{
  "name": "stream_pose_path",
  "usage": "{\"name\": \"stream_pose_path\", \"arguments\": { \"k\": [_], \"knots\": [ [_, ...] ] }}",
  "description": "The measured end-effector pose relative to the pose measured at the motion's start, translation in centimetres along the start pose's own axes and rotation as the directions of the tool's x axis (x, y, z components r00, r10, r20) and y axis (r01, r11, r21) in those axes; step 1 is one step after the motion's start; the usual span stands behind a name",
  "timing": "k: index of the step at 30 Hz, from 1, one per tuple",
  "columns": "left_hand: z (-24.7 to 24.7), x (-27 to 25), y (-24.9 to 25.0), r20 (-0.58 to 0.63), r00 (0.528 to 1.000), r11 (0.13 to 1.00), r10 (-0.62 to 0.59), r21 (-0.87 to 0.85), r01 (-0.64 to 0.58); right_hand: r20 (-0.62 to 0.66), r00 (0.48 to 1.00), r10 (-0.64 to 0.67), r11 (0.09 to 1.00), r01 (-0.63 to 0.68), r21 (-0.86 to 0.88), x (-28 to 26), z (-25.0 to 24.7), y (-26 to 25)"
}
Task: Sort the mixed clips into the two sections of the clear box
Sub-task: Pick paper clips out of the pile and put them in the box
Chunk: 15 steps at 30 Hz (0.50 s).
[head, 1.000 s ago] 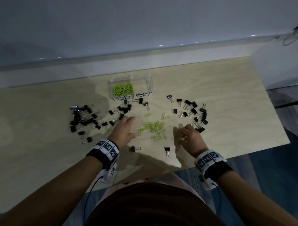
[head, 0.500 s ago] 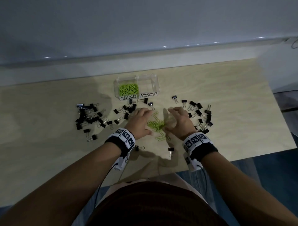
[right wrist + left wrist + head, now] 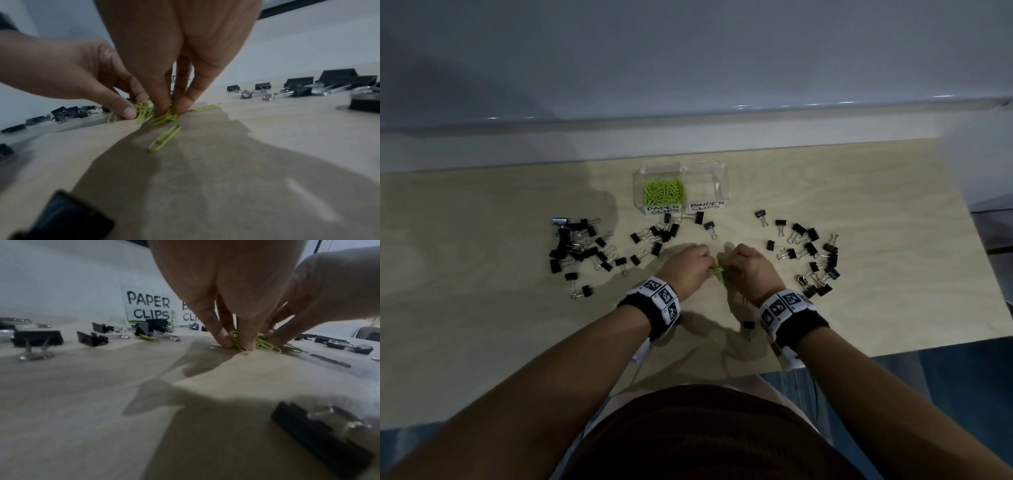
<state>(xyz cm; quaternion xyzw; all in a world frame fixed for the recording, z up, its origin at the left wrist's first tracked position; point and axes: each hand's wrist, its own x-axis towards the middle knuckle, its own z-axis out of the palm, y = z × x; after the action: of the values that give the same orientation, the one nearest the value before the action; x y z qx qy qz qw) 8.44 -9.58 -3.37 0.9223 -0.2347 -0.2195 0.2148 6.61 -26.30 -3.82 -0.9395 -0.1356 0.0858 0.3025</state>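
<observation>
Head view: left hand [image 3: 686, 265] and right hand [image 3: 750, 269] pinch green paper clips [image 3: 718, 272] at frame center; PAPER CLIPS section [image 3: 663, 192] lies directly above.

Hand-lettered "PAPER CLIPS" on a white label [image 3: 663, 209] fronting the clear box [image 3: 709, 168], beyond the fingertips [image 3: 225, 341]. Beside it, "BINDER CLIPS" label [image 3: 707, 206].

- Ahead of the hands, between them and the box [image 3: 681, 205]: a knot of binder clips [image 3: 662, 233], blocking the straight path.
- Left of the left hand [image 3: 685, 267]: a dense clip pile [image 3: 578, 246].
- Right of the right hand [image 3: 750, 270]: scattered clips [image 3: 811, 253].
- Behind the wrists: bare table [image 3: 482, 325], save one clip [image 3: 748, 325].
</observation>
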Motion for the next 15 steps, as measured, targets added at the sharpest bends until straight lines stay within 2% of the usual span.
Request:
{"name": "stream_pose_path", "arguments": {
  "k": [3, 6, 9, 12, 15],
  "knots": [
    [-0.4, -0.3, -0.2, -0.012, 1.0, 0.996, 0.026, 0.087, -0.025, -0.028, 0.999, 0.019, 0.998, -0.017, 0.056, 0.3, -0.3, 0.4],
    [-0.3, -0.6, -0.7, -0.077, 0.995, 0.996, 0.063, 0.064, -0.058, -0.003, 0.992, 0.13, 0.98, -0.128, 0.152, 0.6, -0.6, 0.9],
    [-0.6, -1.2, -0.9, -0.062, 0.998, 0.995, -0.026, -0.099, 0.02, 0.052, 0.965, 0.258, 0.929, -0.263, 0.26, 0.5, -1.1, 1.1],
    [-1.5, -2.3, -1.3, -0.139, 0.984, 0.955, -0.114, -0.288, 0.07, 0.079, 0.932, 0.355, 0.86, -0.358, 0.363, 1.5, -2.1, 0.5],
    [-4.0, -3.3, -2.1, -0.233, 0.947, 0.878, -0.22, -0.471, 0.088, 0.084, 0.932, 0.353, 0.813, -0.35, 0.466, 3.8, -3.6, -1.4]
  ]
}}
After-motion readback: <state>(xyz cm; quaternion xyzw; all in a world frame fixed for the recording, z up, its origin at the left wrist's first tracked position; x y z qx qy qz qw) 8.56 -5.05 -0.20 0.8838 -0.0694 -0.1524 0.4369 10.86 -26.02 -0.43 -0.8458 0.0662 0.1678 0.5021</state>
